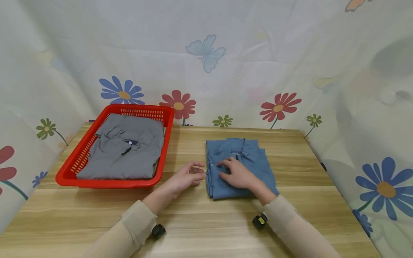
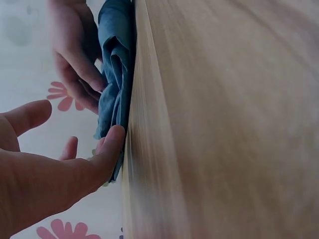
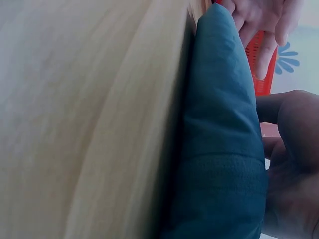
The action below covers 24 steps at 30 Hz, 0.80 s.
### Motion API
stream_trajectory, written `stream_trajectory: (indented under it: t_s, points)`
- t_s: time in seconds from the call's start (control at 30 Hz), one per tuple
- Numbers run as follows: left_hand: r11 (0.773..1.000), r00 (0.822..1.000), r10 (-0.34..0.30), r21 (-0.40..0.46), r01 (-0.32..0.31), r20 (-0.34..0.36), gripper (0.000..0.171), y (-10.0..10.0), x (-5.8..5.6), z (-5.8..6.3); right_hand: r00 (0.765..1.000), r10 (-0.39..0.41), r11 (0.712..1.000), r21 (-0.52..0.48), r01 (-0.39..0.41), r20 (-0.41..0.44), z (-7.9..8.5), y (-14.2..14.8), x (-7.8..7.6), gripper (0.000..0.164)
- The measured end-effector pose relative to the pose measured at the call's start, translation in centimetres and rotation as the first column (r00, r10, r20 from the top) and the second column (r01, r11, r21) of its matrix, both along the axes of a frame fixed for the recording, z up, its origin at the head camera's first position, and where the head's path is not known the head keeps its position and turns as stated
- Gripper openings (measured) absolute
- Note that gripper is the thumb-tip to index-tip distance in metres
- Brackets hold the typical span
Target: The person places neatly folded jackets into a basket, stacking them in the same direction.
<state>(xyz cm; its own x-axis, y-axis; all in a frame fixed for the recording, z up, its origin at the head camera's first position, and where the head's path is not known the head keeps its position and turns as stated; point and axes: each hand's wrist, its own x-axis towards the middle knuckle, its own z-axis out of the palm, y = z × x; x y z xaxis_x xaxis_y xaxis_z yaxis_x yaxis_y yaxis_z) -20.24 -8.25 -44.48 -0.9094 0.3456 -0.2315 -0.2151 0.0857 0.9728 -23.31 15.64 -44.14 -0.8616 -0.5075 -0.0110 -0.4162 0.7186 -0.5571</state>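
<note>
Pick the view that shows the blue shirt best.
Head: it shows the folded blue shirt nearly whole from above, only partly covered by the right hand. Left wrist shows just its creased edge; right wrist, one side close up, cut off below.

Blue garment (image 1: 258,165), plain fabric, folded into compact, roughly rectangular bundle. Lies flat on bench (image 1: 206,225), close to back edge, collar (image 1: 249,147) toward back. Small dark detail by collar opening, too fine to make out. Outline stepped at far right corner. Left side shows stacked fold layers, edges slightly uneven, loosely creased in left wrist view. Right side thick, smooth, rounded in right wrist view, seam-like line crossing it. Top surface lightly wrinkled, middle partly hidden from above.
</note>
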Motion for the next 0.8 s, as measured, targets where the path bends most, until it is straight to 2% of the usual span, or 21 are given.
stream_trajectory:
  t_s: [0.23, 0.5, 0.63, 0.8]
  points:
    - [0.999, 1.0, 0.021, -0.028, -0.02, 0.013, 0.046, -0.3, 0.0, 0.3, 0.998, 0.059, 0.998, -0.023, -0.059, 0.005, 0.1, -0.5, 0.2, 0.035]
    - [0.999, 0.999, 0.032, -0.031, -0.031, 0.017, 0.047, -0.5, -0.2, 0.2, 0.993, 0.069, 0.978, -0.205, -0.048, 0.098, 1.2, 1.8, 0.0, 0.037]
    - [0.999, 1.0, 0.027, -0.03, -0.026, 0.005, 0.051, -0.4, -0.3, 0.1, 0.993, 0.016, 0.965, -0.261, 0.017, 0.121, 1.9, 4.3, -0.1, 0.037]
    - [0.999, 0.999, 0.031, -0.032, -0.031, 0.013, 0.062, -0.1, -0.5, 0.4, 0.976, -0.15, 0.943, -0.275, 0.189, 0.157, 2.4, 7.6, -0.1, 0.035]
